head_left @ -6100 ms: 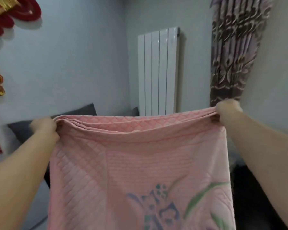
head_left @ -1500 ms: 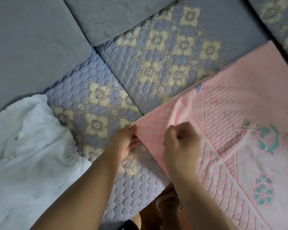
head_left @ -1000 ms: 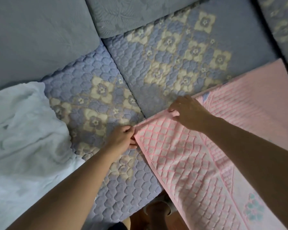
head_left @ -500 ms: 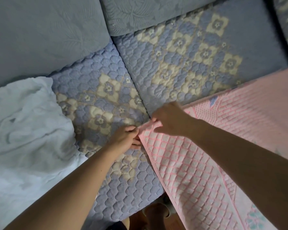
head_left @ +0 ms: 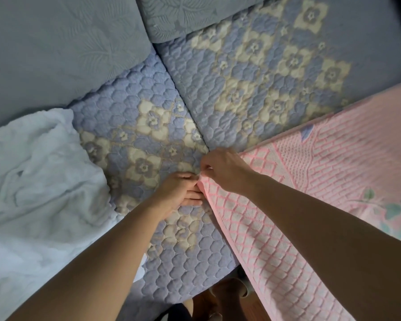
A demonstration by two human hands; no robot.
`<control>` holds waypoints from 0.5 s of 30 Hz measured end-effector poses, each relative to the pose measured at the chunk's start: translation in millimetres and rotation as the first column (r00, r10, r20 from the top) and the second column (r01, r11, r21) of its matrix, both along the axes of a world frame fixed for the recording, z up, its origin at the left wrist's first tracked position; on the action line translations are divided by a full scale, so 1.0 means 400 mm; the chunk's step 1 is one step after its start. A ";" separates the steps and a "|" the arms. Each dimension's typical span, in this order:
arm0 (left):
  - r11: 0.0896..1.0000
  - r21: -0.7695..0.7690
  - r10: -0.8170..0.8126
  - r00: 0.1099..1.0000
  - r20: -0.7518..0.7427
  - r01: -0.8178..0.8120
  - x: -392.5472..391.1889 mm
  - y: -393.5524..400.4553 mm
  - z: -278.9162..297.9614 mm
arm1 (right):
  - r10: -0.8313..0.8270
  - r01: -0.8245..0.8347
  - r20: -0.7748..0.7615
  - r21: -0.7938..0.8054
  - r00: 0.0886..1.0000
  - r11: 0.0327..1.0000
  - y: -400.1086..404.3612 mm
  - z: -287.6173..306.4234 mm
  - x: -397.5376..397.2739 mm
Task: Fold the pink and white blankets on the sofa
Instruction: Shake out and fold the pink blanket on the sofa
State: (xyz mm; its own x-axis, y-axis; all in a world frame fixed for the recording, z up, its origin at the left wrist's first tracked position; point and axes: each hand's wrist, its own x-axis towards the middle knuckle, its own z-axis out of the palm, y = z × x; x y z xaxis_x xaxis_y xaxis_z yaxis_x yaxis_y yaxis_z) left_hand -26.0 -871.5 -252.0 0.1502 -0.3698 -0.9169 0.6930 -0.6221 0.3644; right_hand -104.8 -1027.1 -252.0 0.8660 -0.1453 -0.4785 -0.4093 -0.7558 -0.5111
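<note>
Your left hand point(head_left: 180, 191) and right hand point(head_left: 222, 169) both pinched the same corner of the pink blanket point(head_left: 322, 181) — it lay spread flat over the right of the sofa point(head_left: 252, 72). White blanket point(head_left: 33, 181) sat crumpled at the left — untouched, well apart.

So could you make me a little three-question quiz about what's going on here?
1. True or false: both hands meet at one corner of the pink blanket.
2. Which blanket lies crumpled and untouched? A) pink B) white C) grey
3. Fill in: the pink blanket lies spread on the quilted sofa ____.

Key:
1. True: left hand and right hand pinch it.
2. B, the white blanket.
3. Cover.
</note>
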 end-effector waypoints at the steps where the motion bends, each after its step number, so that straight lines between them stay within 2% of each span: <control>1: 1.000 -0.004 -0.005 1.000 -0.001 0.005 -0.002 -0.003 0.002 | -0.010 0.010 -0.010 -0.005 1.000 1.000 0.001 -0.001 -0.002; 4: 0.990 -0.015 -0.138 0.983 0.118 0.140 -0.022 -0.011 0.000 | -0.076 0.078 0.045 -0.056 0.996 0.995 0.021 -0.001 -0.008; 6: 0.983 0.014 -0.181 0.955 0.237 0.183 -0.037 -0.018 -0.004 | -0.239 0.271 0.177 -0.187 0.955 0.944 0.049 -0.001 -0.025; 7: 0.987 0.031 -0.162 0.952 0.259 0.160 -0.042 -0.021 -0.005 | -0.381 0.433 0.241 -0.218 0.892 0.875 0.074 0.008 -0.041; 9: 0.994 0.055 -0.104 0.959 0.263 0.092 -0.055 -0.028 0.002 | -0.658 0.728 0.336 -0.151 0.674 0.668 0.132 0.045 -0.110; 10: 0.996 0.064 -0.085 0.958 0.273 0.070 -0.061 -0.029 0.011 | -0.765 0.818 0.317 -0.069 0.561 0.571 0.172 0.073 -0.163; 12: 0.999 0.046 -0.011 0.968 0.250 0.000 -0.078 -0.030 0.041 | -0.933 0.936 0.109 0.054 0.342 0.349 0.263 0.128 -0.292; 13: 0.997 0.022 0.072 0.979 0.191 -0.077 -0.087 -0.030 0.059 | -0.980 0.980 -0.050 0.069 0.191 0.187 0.314 0.131 -0.369; 15: 0.978 -0.023 0.210 0.977 0.041 -0.210 -0.120 -0.038 0.103 | -0.930 0.974 -0.293 -0.042 -0.223 -0.221 0.400 0.126 -0.531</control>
